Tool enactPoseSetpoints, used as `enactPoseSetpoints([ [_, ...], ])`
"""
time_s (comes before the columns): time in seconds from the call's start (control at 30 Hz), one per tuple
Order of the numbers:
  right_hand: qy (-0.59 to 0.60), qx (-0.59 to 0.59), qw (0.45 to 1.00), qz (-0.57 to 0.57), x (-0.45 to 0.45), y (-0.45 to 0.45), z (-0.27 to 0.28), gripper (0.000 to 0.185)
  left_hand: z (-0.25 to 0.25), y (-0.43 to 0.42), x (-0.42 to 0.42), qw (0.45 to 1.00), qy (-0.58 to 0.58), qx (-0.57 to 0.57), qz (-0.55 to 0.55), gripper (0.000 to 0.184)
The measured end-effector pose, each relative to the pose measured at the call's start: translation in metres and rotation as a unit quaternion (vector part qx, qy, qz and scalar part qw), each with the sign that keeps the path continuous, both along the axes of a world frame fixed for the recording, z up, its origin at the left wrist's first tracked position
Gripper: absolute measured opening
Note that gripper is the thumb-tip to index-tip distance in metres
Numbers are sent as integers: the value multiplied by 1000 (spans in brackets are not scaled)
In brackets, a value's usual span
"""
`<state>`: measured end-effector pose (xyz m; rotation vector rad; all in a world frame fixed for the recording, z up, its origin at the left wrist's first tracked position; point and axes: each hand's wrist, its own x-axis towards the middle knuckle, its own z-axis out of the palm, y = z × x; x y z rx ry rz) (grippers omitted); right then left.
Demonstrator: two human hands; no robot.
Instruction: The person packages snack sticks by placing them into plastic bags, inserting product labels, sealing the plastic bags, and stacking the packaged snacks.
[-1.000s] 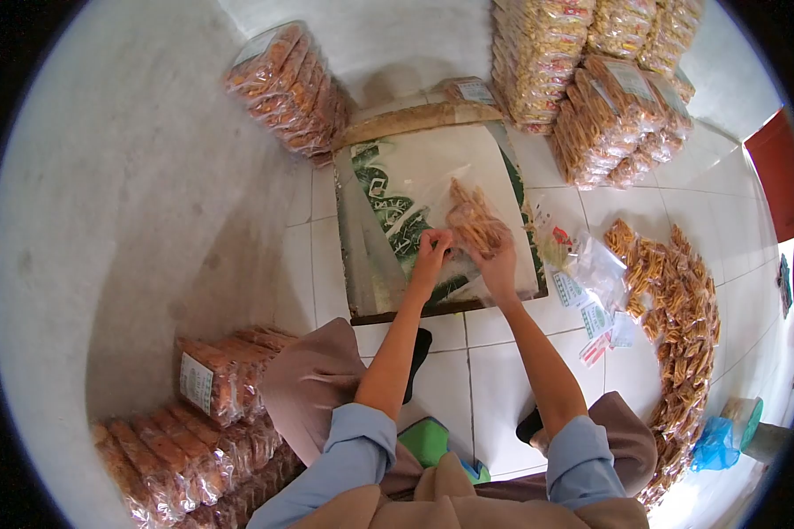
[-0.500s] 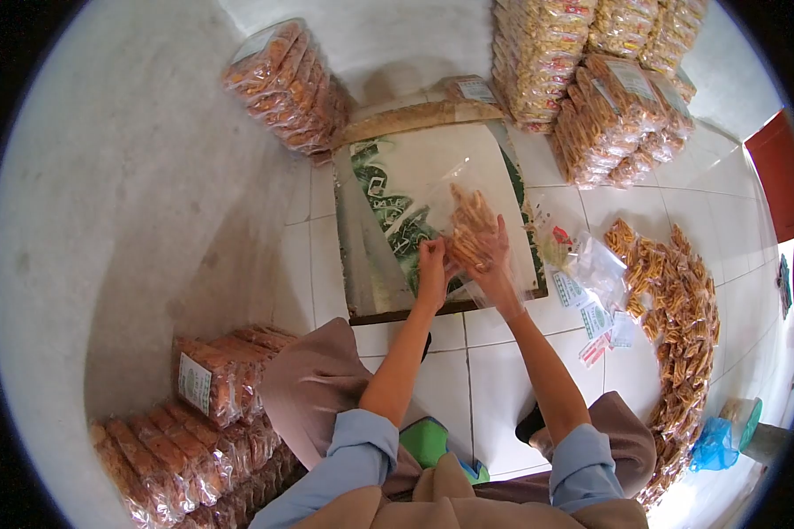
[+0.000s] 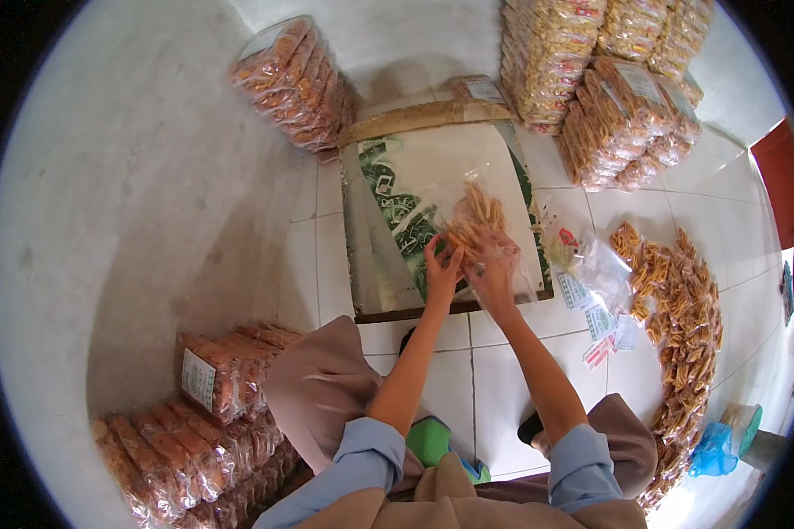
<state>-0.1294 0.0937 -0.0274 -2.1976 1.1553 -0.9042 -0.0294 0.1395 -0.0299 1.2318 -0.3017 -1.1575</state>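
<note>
A clear plastic bag of brown snack sticks (image 3: 478,214) lies tilted over the low board (image 3: 370,273), which bears a pale sheet with green print. My right hand (image 3: 494,264) is on the lower right part of the bag, with some of the plastic around its fingers. At the bag's lower left edge is my left hand (image 3: 443,260), its thumb and fingers apart and touching or close to the plastic. The bag's open end cannot be made out.
Loose snack sticks (image 3: 679,309) form a long curved row at the right. Beside them lie empty plastic bags (image 3: 602,269) and printed labels (image 3: 601,323). Packed bags (image 3: 291,79) are stacked at back left, more (image 3: 626,115) at back right and others (image 3: 229,370) at front left.
My left hand's fingers have spread from a pinch. My right hand has turned from beside the bag to lie over its lower part. The bag has shifted slightly right.
</note>
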Motion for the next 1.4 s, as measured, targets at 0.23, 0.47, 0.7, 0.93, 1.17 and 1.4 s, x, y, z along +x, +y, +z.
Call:
enactPoseSetpoints([
  [0.23,-16,-48,999,5,-2,-1,6,67,2,5,-2,999,-29,-13,-44,64],
  [0.47,4,-187,982,2,5,-19,3,60,-28,4,13,995,-8,-35,-97,58],
  [0.7,-57,-46,997,18,6,-14,-3,57,10,-6,18,997,-14,-5,-70,55],
  [0.93,-65,209,973,71,5,-16,5,48,-13,1,21,989,67,1,-133,56],
  [1.17,-162,165,961,151,14,-15,-2,51,2,7,45,976,-48,58,-204,55],
  [1.4,-36,14,996,83,13,-4,-3,55,9,-12,63,969,-239,-8,60,61],
])
